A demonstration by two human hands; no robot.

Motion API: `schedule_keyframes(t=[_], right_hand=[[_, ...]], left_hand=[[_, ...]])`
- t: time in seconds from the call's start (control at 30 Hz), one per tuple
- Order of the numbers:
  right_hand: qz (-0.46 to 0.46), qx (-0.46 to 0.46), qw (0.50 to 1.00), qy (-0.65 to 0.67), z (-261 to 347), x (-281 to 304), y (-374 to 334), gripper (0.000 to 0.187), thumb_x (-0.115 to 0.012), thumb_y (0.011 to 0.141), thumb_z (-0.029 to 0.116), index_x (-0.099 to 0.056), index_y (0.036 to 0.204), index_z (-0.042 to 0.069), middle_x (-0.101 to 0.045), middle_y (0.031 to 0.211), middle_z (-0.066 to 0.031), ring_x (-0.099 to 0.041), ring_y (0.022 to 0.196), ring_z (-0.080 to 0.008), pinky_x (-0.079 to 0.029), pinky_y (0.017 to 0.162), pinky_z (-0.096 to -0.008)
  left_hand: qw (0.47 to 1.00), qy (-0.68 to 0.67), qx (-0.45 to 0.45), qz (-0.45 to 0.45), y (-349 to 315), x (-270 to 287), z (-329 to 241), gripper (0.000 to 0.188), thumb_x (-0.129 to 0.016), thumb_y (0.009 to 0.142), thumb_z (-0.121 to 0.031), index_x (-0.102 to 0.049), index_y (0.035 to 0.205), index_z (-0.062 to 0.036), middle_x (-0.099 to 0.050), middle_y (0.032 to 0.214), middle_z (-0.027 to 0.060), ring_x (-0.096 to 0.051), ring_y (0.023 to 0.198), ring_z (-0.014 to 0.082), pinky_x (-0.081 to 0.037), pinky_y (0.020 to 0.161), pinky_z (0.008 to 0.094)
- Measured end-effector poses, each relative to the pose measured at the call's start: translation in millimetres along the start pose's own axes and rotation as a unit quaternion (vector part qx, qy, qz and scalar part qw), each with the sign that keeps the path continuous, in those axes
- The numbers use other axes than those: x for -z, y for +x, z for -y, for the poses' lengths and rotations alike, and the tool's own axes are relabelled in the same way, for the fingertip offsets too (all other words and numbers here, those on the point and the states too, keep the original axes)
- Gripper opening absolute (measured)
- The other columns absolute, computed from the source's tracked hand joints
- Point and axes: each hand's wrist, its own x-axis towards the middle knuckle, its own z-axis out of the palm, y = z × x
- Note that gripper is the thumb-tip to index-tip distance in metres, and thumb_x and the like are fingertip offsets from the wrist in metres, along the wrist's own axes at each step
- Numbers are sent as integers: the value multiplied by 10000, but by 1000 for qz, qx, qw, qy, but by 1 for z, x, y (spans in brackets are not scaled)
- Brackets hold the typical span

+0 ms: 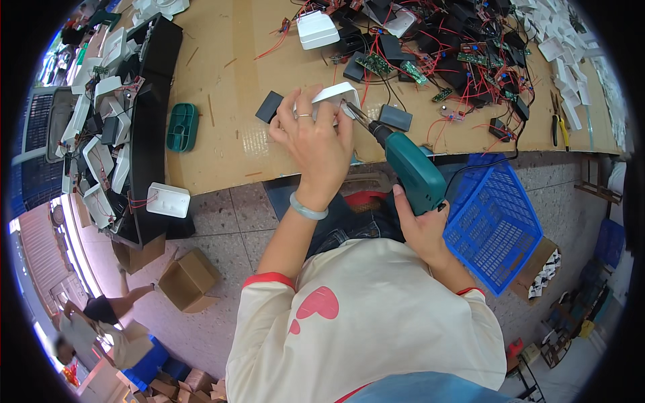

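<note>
While in right hand point(424, 230), green tool point(411, 168).

"What colour is the power tool point(415, 169)?"
"Teal, black at the nose point(380, 133). The casing point(344, 92) is white."
"And the worktop point(232, 138)?"
"Tan. The circuit boards point(374, 64) are green, the wires point(273, 47) red and black, the blocks point(395, 117) dark grey."
"The crate point(494, 225)?"
"Blue, latticed. The shirt point(396, 302) is cream with red trim point(270, 277) and pinkish-red hearts point(319, 303)."

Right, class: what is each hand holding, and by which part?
The right hand grips the green power tool by its rear end, away from the tip. The left hand holds the white casing by its near side; exact fingertip contact is hidden.
</note>
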Motion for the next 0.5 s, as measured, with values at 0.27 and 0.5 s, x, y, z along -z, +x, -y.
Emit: schedule_keyframes(t=[0.27,0.5], right_hand=[[11,1,1000,-14,-3,1,-2,268,-720,907,65,-589,1132,0,-709,832,-94,-676,692,-140,-531,672,-276],[15,4,1000,-18,-1,2,-3,279,-721,907,69,-588,1141,-4,-709,842,-91,-679,702,-139,-533,676,-274]], left_hand=[[1000,-28,-4,-3,0,0,0,98,-749,769,-130,-663,784,-86,-636,1230,74,-493,1224,360,-294,996,526],[1000,-28,-2,-6,-1,-1,0,101,-749,769,-130,-658,779,-88,-642,1226,81,-499,1217,358,-294,995,526]])
